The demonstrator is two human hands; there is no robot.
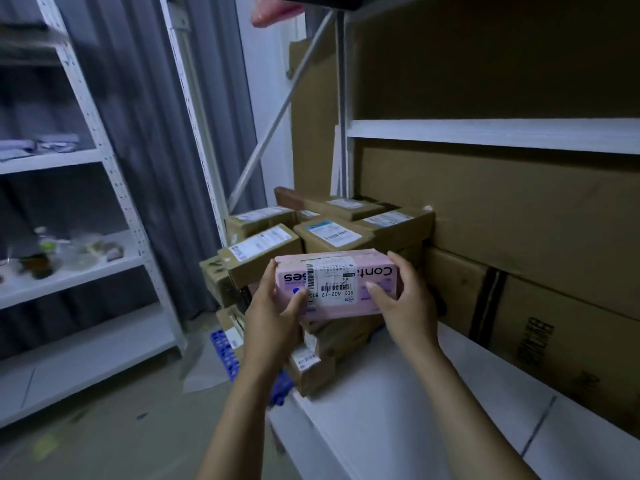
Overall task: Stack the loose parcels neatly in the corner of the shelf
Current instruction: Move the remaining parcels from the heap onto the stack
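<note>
A pink parcel (pixel 337 284) with a white shipping label is gripped at both ends. My left hand (pixel 273 313) holds its left end, thumb on the front face. My right hand (pixel 405 303) holds its right end, fingers over the top edge. The parcel is at the front of a stack of brown cardboard parcels (pixel 311 233) piled in the left corner of the white shelf (pixel 398 410). Whether it rests on the boxes below is unclear.
Large flat cardboard cartons (pixel 554 323) lean along the back of the shelf on the right. Another shelf board (pixel 485 133) runs above. A blue perforated crate (pixel 225 351) stands on the floor. A white rack (pixel 69 265) with bottles is at left.
</note>
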